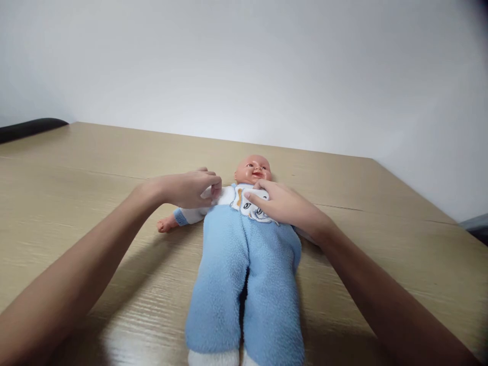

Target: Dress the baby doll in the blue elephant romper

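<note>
A baby doll with a bald plastic head lies on its back on the table, feet toward me. It wears a fleecy blue and white outfit with an animal-face patch on the chest. My left hand is over the doll's upper arm on the left, fingers loosely curled, with white cloth showing in the gap between thumb and fingers. At the patch and collar, my right hand has thumb and index finger apart; its other fingers are hidden. The doll's arm on the right is mostly covered by my wrist.
The wooden table reaches back toward a plain pale wall. A dark curved object, perhaps a chair back, shows at the far left edge. Another dark object stands beyond the table's right edge.
</note>
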A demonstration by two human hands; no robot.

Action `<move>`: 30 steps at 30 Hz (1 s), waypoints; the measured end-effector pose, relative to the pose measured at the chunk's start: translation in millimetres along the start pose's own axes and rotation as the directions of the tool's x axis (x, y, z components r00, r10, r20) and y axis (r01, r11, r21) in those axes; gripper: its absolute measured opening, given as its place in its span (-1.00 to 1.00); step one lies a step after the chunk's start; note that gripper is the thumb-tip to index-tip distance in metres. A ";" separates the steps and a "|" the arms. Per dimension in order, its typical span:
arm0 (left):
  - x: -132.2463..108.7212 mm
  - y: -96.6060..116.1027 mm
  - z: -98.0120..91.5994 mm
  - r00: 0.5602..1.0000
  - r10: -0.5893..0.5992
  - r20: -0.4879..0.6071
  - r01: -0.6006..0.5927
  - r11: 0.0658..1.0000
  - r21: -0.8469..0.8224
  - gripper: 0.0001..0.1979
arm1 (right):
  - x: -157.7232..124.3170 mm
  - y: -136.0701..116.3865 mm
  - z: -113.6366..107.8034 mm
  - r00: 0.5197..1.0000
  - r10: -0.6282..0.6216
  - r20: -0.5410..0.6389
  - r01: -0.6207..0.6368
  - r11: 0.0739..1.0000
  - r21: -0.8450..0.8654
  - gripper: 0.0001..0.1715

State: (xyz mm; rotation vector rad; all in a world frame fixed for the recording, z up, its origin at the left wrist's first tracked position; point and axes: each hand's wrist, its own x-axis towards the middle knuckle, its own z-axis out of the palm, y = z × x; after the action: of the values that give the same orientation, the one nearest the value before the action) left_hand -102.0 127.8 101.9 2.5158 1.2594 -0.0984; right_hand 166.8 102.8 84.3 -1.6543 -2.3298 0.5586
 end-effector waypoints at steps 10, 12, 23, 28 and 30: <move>2.6 14.5 -1.1 0.954 0.114 -0.278 -0.143 0.986 -0.085 -0.77 | -76.7 54.3 9.7 0.941 -0.143 -0.306 0.096 0.982 -0.165 -0.47; 4.0 24.5 1.1 0.927 0.169 -0.336 -0.222 0.967 -0.125 -0.79 | -101.4 86.0 16.3 0.946 -0.105 -0.305 0.059 0.986 -0.155 -0.42; 72.3 111.0 42.0 0.919 0.321 -0.230 -0.308 0.947 0.095 -0.60 | -134.0 158.0 35.4 0.921 -0.001 -0.389 0.015 0.999 0.035 -0.43; 91.2 119.1 51.2 0.918 0.312 -0.247 -0.289 0.949 0.124 -0.74 | -124.6 160.0 38.1 0.909 0.237 -0.343 -0.051 0.879 0.473 -0.30; 92.0 117.8 54.5 0.901 0.323 -0.291 -0.309 0.946 0.092 -0.75 | -122.9 155.1 33.4 0.892 0.288 -0.349 -0.014 0.787 0.616 -0.13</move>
State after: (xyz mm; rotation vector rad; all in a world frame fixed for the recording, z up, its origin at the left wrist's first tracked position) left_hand 51.4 115.5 61.8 2.8154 0.9325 0.3532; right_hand 327.3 26.4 -8.9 -1.4640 -1.4889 0.7763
